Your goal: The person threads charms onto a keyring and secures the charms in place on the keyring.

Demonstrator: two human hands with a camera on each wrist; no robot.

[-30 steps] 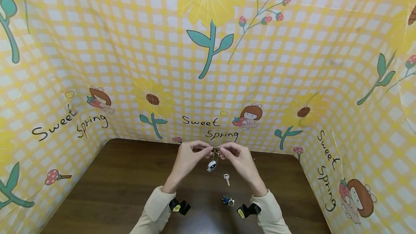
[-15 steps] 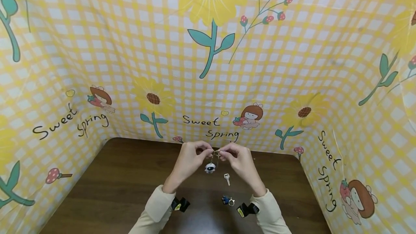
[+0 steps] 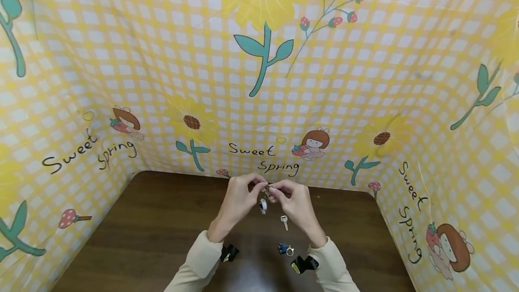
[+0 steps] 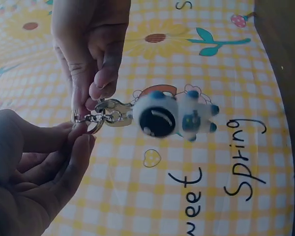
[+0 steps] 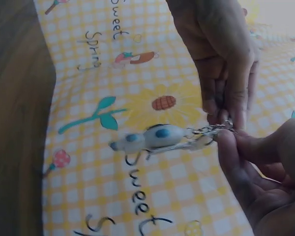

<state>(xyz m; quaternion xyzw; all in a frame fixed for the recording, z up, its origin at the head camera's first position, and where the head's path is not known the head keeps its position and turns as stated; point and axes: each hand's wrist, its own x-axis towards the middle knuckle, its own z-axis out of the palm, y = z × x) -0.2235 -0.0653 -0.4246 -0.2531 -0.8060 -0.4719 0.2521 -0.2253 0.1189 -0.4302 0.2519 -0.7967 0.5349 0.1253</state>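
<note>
Both hands meet at a metal key ring (image 4: 95,129) held above the table. My left hand (image 3: 239,199) pinches the ring between thumb and fingers. From the other side, my right hand (image 3: 298,202) pinches at the same ring, fingertips almost against the left ones. A short chain (image 4: 91,118) links the ring to a white astronaut figure (image 4: 156,117) with a black visor and blue details, which dangles below the fingers. Beside the figure hangs a metal key (image 5: 172,148), its flat head (image 4: 119,119) partly behind the chain. Fingertips cover part of the ring.
On the dark wooden table (image 3: 162,220) lies a loose key (image 3: 284,222), left of my right wrist. Nearer sits a small blue figure (image 3: 282,248) with a metal clasp (image 3: 289,250). A yellow checked cloth (image 3: 259,116) rises behind the table and along both sides.
My hands have drawn closer together around the ring. The astronaut figure has swung and turned from facing me to edge-on in the head view. Items on the table stay put.
</note>
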